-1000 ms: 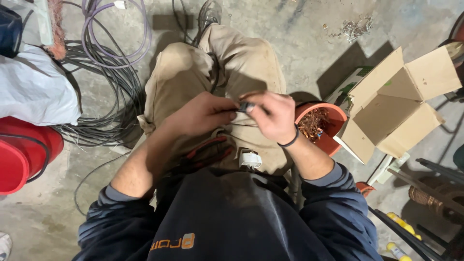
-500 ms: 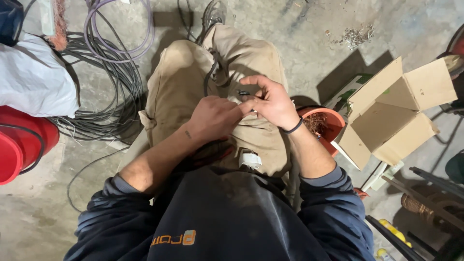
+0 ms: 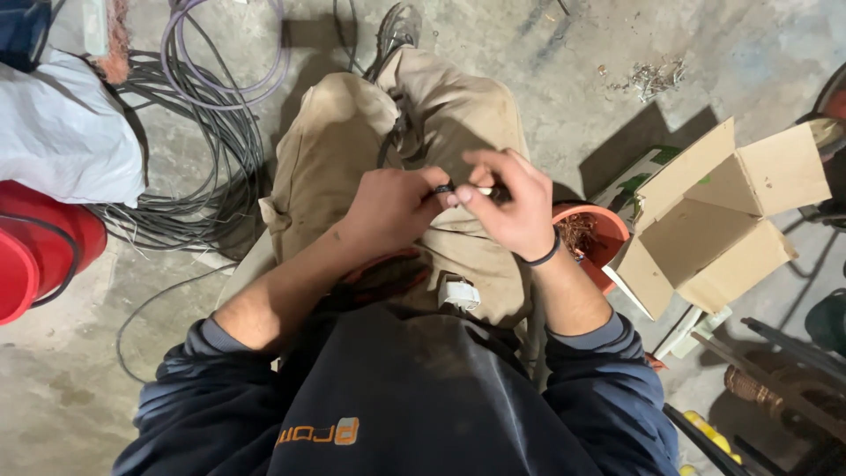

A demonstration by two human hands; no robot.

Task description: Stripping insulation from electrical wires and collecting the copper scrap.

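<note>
A dark cable end (image 3: 443,188) is pinched between the fingertips of the left hand (image 3: 392,207) and right hand (image 3: 507,211), both closed on it (over the lap). Stripped copper scraps are seen in the orange bowl (image 3: 592,231) beside the right wrist; many gray cable coils (image 3: 189,176) lie unprocessed beyond the left hand.

Over at the floor's left edge, grey cable coils (image 3: 189,132) beside a white sack (image 3: 62,132) and red bucket (image 3: 40,251); right edge, open cardboard box (image 3: 714,220), orange pot (image 3: 599,234).
</note>
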